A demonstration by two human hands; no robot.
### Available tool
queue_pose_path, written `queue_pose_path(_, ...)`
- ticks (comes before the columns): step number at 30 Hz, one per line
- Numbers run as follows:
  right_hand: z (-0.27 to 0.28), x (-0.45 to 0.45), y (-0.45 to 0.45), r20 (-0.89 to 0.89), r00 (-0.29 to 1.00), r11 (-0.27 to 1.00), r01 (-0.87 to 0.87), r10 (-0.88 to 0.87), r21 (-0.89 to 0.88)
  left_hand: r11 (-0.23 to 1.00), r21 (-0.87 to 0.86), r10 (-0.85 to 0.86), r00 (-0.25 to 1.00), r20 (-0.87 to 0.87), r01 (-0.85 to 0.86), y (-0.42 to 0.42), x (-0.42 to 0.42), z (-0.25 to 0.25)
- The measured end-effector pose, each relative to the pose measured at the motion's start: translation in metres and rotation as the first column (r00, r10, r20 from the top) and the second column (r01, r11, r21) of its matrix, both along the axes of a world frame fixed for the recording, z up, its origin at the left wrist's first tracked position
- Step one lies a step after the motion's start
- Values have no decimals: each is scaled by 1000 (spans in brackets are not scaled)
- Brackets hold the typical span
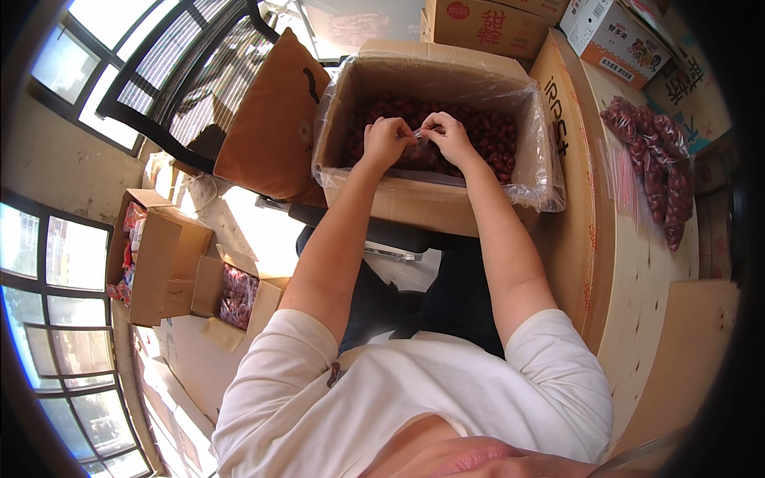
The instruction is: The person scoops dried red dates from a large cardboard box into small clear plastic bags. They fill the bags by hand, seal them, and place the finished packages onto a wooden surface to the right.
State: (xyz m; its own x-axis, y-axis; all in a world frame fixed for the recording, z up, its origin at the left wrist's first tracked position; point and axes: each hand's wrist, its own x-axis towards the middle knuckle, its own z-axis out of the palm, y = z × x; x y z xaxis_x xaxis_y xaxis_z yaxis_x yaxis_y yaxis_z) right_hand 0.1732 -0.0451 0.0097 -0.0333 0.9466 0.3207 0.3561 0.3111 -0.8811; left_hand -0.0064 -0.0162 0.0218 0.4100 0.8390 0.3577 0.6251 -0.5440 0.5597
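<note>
A large open cardboard box (412, 200), lined with clear plastic, stands before me with many dark red dates, or similar dried fruit (496, 134), inside. Over its near part, my left hand (385, 140) and my right hand (448, 137) pinch the top edge of a small clear plastic bag (418, 156) between thumbs and fingers. The bag hangs below my fingertips and looks partly filled with the same red fruit. Its lower part is hard to tell from the fruit behind it.
Filled bags of red fruit (657, 161) and a stack of thin plastic bags or strips (624, 179) lie on a wooden board at right. A brown cushion (269, 131) rests on a mesh chair at left. Smaller open cartons (179, 251) stand lower left; printed boxes (487, 27) stand behind.
</note>
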Motion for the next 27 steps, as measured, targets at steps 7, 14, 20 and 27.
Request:
queue_pose_path(7, -6, 3, 3, -18, 1000, 1000, 4, -4, 10, 1000, 6, 17, 1000, 3, -17, -4, 2, 6)
queue_pose_path(14, -10, 3, 5, -74, 997, 999, 1, -5, -54, 996, -44, 76, 997, 9, -75, -3, -2, 2)
queue_pose_path(20, -10, 3, 5, -96, 995, 997, 1, -8, -72, 997, -51, 64, 998, -21, -65, -1, 0, 0)
queue_pose_path(27, -9, 2, 4, -129, 991, 996, 20, -32, -92, 994, -55, 92, 996, 1, -92, -4, 0, 1)
